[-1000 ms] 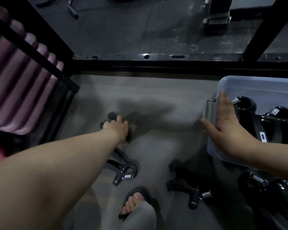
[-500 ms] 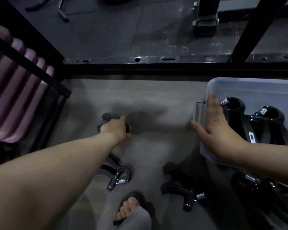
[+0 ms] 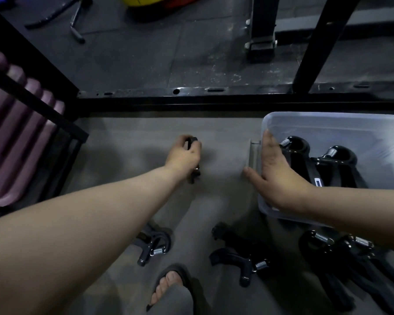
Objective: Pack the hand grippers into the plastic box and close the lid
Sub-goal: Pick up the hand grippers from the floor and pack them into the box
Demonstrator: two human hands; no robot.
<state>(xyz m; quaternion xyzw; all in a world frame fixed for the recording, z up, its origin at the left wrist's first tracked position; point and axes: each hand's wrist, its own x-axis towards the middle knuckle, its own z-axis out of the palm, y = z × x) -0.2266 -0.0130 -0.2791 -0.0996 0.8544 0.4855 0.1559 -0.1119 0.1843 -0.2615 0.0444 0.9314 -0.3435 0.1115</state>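
Hand grippers [image 3: 293, 148]: two lie in the open plastic box [image 3: 328, 115], right hand [image 3: 278, 178] flat on its rim, left hand [image 3: 183, 155] clutching a third, several more beside the box.

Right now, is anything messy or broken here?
Nothing looks broken, only untidy. A left gripper, a middle gripper and a heap lie loose on the floor, outside the box. The left hand grips the far gripper.
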